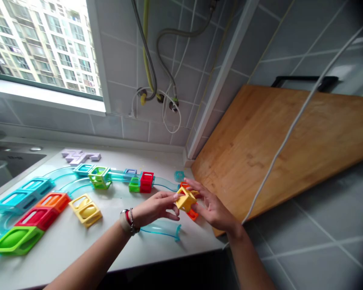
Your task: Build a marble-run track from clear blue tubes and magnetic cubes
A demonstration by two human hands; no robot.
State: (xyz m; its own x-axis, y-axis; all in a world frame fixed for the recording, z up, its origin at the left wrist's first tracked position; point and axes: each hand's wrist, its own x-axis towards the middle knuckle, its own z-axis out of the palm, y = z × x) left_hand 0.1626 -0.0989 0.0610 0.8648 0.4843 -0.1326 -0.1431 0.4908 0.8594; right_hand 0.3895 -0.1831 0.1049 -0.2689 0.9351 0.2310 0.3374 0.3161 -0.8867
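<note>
My left hand (161, 207) is half curled, fingertips on the left side of a yellow cube (185, 200). My right hand (213, 209) curls loosely, gripping its right side. The cube sits between both hands at an orange piece (193, 214); contact there is obscured. On the counter (117, 251), a red block (147, 182) stands left, beyond my left hand; a wooden board (260, 153) stands right.

Tabletop (63, 245) (white): lilac pieces (78, 157) at 11 o'clock, yellow block (86, 210) at 9, translucent blue track (163, 230) at 4.
</note>
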